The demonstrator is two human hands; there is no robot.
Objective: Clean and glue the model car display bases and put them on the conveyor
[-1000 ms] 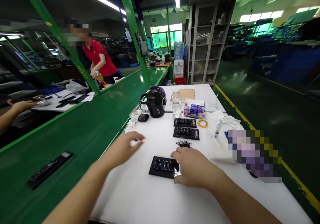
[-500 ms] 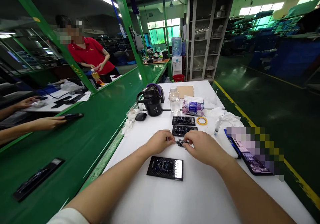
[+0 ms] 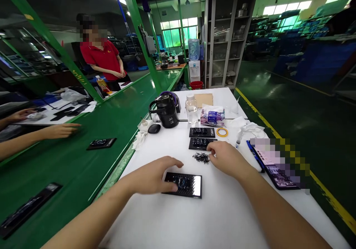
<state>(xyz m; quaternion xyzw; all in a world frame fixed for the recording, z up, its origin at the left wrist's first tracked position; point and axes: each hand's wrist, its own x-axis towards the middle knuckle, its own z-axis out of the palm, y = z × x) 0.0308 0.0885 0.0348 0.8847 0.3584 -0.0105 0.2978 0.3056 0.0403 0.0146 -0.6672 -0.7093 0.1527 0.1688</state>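
A black rectangular panel with a carbon-like weave and a raised glossy shape lies flat on the white table. My left hand is over its left end, thumb and forefinger spread apart; whether they touch the panel I cannot tell. Farther off sits a small heap of thin black pieces. At the heap's right edge is my right hand, fingertips pinched together; anything between them is hidden. Two similar panels, a nearer panel and a farther panel, lie just beyond the heap.
Tape roll, black jug, clear bottle, mouse and tablet stand or lie around the table. On the green conveyor at left are more panels. A co-worker's hand reaches over it.
My left hand has left the heap and come down over the near panel, its fingers opening. My right hand stays by the heap. At left, a co-worker's hand has let go of a panel on the conveyor.
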